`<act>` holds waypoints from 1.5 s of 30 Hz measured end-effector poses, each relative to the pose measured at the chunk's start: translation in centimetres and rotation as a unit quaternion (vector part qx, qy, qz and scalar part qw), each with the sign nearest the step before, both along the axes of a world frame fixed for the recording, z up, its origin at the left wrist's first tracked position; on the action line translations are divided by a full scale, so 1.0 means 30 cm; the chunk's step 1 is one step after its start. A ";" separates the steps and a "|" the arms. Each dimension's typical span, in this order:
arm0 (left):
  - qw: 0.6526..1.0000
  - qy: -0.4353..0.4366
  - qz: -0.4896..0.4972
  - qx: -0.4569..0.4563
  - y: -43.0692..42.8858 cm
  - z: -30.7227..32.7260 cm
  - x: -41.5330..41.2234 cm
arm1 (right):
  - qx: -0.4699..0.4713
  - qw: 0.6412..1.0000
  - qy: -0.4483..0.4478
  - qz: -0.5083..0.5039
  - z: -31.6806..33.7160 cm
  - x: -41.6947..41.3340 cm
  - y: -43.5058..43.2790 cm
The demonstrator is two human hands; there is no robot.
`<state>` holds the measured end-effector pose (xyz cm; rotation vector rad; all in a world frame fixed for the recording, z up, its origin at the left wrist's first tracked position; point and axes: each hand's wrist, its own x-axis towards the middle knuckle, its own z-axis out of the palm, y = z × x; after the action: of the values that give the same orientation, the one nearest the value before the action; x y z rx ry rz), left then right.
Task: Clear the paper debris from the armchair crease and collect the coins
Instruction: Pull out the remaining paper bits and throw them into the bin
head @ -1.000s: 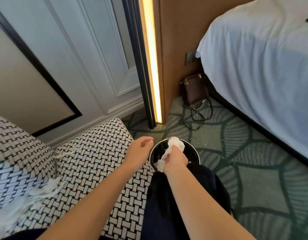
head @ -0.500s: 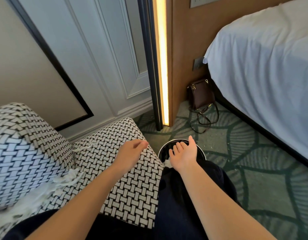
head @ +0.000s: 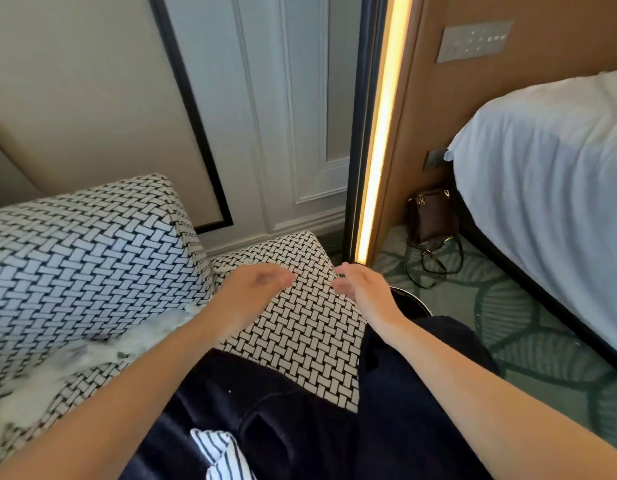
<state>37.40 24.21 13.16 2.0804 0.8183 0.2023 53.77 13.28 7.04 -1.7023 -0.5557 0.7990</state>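
Observation:
White shredded paper debris (head: 92,351) lies along the crease between the seat and the back cushion of the black-and-white woven armchair (head: 92,244), at the left. My left hand (head: 255,289) hovers over the seat cushion with relaxed fingers and holds nothing. My right hand (head: 362,289) is beside it, over the seat's right edge, fingers loose and empty. A black round bin (head: 411,303) stands on the floor just right of my right wrist, mostly hidden by my arm and leg. No coins are visible.
A bed with a white sheet (head: 549,202) fills the right side. A brown handbag (head: 433,216) with a strap sits on the green patterned carpet (head: 529,323) by a lit vertical strip (head: 376,150). My dark trousers cover the front of the seat.
My right hand held a wad of paper over the bin, let it go, then moved left toward the seat. The view has tilted up and left.

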 end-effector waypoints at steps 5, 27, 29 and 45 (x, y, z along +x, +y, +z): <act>0.992 -0.084 0.091 -0.025 0.005 0.051 -0.223 | 0.024 0.985 -0.092 0.141 0.100 -0.175 0.090; 0.827 -0.117 0.548 -0.059 -0.197 -0.223 -1.231 | 0.100 0.866 -0.159 0.463 -0.014 -1.155 0.295; 0.816 -0.108 0.563 -0.070 -0.239 -0.259 -1.247 | 0.113 0.816 -0.247 0.511 -0.050 -1.174 0.297; 0.768 -0.105 0.621 -0.118 -0.388 -0.328 -1.251 | 0.032 0.557 -0.506 0.658 -0.138 -1.210 0.274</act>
<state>-0.12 12.56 3.34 0.9483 1.8467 0.9556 17.47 21.49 2.91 -1.2646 -2.8369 0.5777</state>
